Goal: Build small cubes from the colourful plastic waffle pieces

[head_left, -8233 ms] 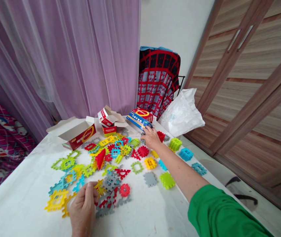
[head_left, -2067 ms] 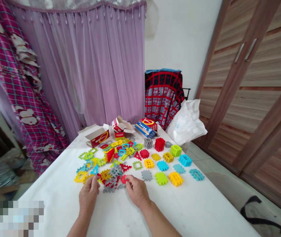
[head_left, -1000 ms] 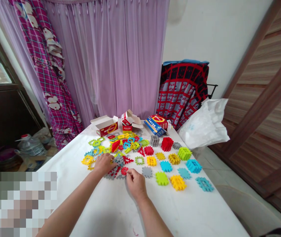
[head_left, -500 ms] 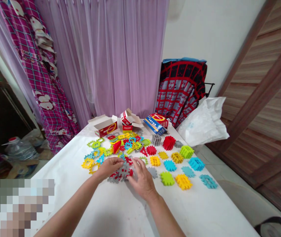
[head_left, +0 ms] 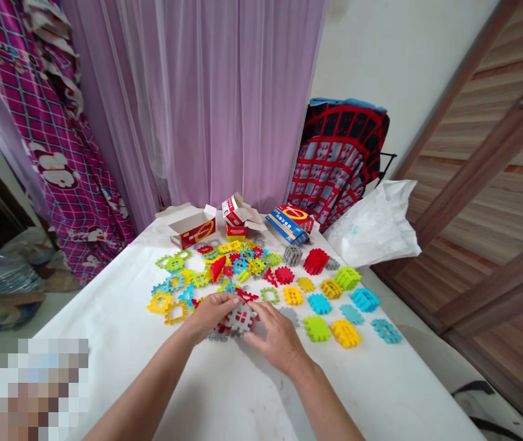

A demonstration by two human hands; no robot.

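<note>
A grey toothed building tile point(head_left: 234, 320) with a window-like grid in its middle is between my two hands, tilted toward me. My left hand point(head_left: 210, 313) pinches its upper left edge with thumb and forefinger. Around its right edge the fingers and thumb of my right hand point(head_left: 276, 337) are closed. Red shows through the tile's openings. Beneath it, grey and red pieces point(head_left: 219, 334) lie on the white table, partly hidden by the tile and my hands. A red piece point(head_left: 247, 295) sits just beyond my fingertips.
Mixed coloured tiles point(head_left: 238, 264) are heaped behind my hands. To the right stand sorted tiles and stacks, among them a red stack point(head_left: 316, 261) and a blue stack point(head_left: 365, 300). Opened cardboard boxes point(head_left: 193, 228) line the back edge, and a white plastic bag point(head_left: 374, 223) is at the right.
The grey tile has been raised and tipped up toward me, so its window grid faces the camera. My right fingers have closed in on its edge. The view has shifted slightly.
</note>
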